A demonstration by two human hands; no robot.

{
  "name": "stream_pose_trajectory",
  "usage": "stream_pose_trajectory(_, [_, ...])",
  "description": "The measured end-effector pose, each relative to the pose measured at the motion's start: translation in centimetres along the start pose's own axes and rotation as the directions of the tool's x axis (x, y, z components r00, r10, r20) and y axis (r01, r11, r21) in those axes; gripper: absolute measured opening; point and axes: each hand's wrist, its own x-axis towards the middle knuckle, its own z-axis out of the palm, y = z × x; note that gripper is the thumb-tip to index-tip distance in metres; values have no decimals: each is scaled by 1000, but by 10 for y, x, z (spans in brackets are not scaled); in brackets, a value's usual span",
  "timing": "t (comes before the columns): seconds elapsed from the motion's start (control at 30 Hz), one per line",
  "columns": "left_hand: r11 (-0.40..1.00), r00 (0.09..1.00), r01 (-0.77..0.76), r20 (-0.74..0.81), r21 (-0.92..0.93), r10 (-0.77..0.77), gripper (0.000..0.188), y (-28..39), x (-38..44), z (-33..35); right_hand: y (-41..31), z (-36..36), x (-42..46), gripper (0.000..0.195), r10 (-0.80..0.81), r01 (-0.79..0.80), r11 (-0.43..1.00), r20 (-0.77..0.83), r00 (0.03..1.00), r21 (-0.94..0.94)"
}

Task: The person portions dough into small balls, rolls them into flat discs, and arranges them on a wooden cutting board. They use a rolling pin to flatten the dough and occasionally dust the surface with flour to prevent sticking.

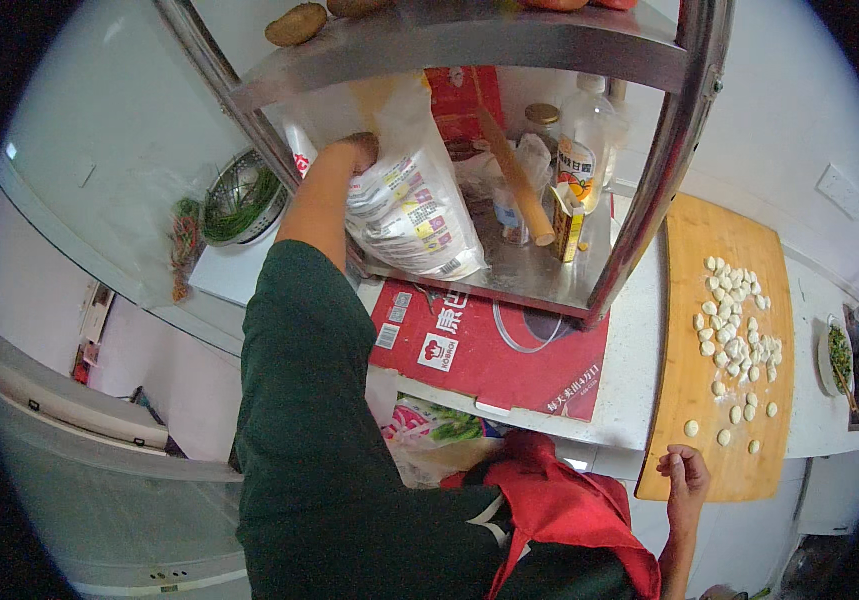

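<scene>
My left hand (363, 152) reaches to a white printed plastic bag (418, 217) on the lower shelf of a metal rack. Its fingers are hidden behind or within the bag's plastic, so their grip is not visible. My right hand (687, 474) hovers at the near end of a wooden board (687, 300), its fingers curled loosely together, with nothing visible in it. Many small pale dough pieces (731, 352) are scattered over that board, amid some loose flour. Beside the bag, a wooden rolling pin (517, 180) leans at a slant.
Rack posts (636, 217) frame the shelf. It also carries a plastic bottle (585, 142), a lidded jar (543, 120) and a small yellow box (568, 225). Below lies a red carton (489, 345). A colander of greens (242, 199) stands left; a bowl with chopsticks (837, 356) stands right.
</scene>
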Motion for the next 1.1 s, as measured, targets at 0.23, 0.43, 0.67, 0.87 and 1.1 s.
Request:
stream_pose_trajectory(0.23, [1000,998,23,-61,20,-22,29,-10,21,45,5,8,-3,14,28,-28,1000,12,1000,-1])
stream_pose_trajectory(0.43, [983,946,59,-305,-172,-110,28,-31,31,13,-2,17,2,14,40,-44,997,58,998,67])
stream_pose_trajectory(0.67, [972,827,70,-532,-224,-182,27,-46,-48,-69,-3,14,6,14,100,-114,975,81,992,189])
stream_pose_trajectory(0.87, [835,778,56,-500,-547,-379,34,45,-204,-80,1,-5,22,18,196,-201,946,46,980,252])
stream_pose_trajectory(1.1, [-771,984,137,172,-622,37,35,214,-262,60,27,-60,36,25,193,-269,830,201,960,488])
